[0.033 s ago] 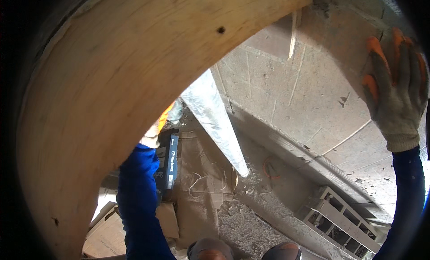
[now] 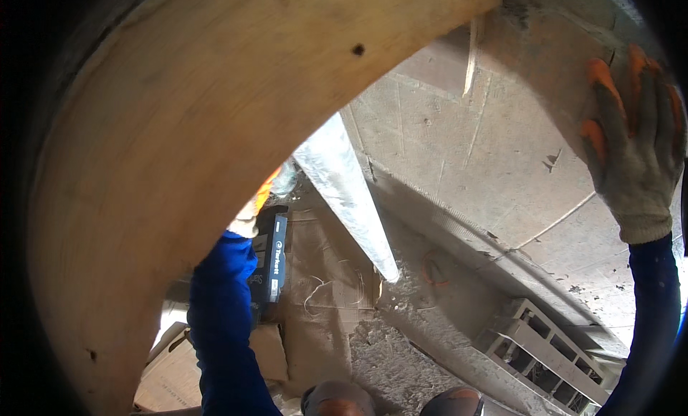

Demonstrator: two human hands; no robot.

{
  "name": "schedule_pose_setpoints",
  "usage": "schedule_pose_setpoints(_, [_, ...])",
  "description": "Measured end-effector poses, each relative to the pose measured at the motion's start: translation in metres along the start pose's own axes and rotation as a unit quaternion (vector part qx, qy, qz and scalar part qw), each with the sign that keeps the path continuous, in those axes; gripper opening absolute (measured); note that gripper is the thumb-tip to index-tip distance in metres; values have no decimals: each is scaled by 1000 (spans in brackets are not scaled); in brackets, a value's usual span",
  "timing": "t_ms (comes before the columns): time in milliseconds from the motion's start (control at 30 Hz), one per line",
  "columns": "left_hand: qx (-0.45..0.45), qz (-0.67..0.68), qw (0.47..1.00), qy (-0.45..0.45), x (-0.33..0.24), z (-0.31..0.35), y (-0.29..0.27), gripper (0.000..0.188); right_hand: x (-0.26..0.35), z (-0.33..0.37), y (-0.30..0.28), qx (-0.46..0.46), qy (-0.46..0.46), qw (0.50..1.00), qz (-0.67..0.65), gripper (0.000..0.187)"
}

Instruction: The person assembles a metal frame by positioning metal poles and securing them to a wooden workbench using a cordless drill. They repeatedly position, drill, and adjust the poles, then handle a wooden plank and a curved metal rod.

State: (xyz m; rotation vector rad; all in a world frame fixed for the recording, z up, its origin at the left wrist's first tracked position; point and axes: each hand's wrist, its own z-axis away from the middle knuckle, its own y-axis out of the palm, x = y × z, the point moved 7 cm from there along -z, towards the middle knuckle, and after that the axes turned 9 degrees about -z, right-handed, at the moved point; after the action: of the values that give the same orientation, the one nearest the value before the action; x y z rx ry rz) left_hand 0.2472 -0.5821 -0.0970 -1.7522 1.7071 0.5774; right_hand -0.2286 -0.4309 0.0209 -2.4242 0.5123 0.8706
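Observation:
A large, pale plywood sheet with a dark knot fills the upper left, close to my head. My left hand, in a light glove with an orange part, reaches up behind its lower edge. The sheet hides its fingers, so I cannot see what it grips. My right hand, in a grey glove with orange fingertips, lies flat on the dusty block wall at the right. Its fingers are spread and it holds nothing.
A silvery wrapped pole stands on the dusty floor. Near my left forearm are a dark box and an opened cardboard box. A hollow block lies by the wall at lower right, and rubble lies before my feet.

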Motion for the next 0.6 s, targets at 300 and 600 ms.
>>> schedule_pose_setpoints(300, [-44, 0, 997, -55, -1, -7, 8, 78, -1, 2, 2, -29, -15, 999, 21, 59])
schedule_pose_setpoints(600, [30, -90, 989, -111, 22, -8, 52, 61, -3, 5, 8, -27, -11, 999, 26, 58])
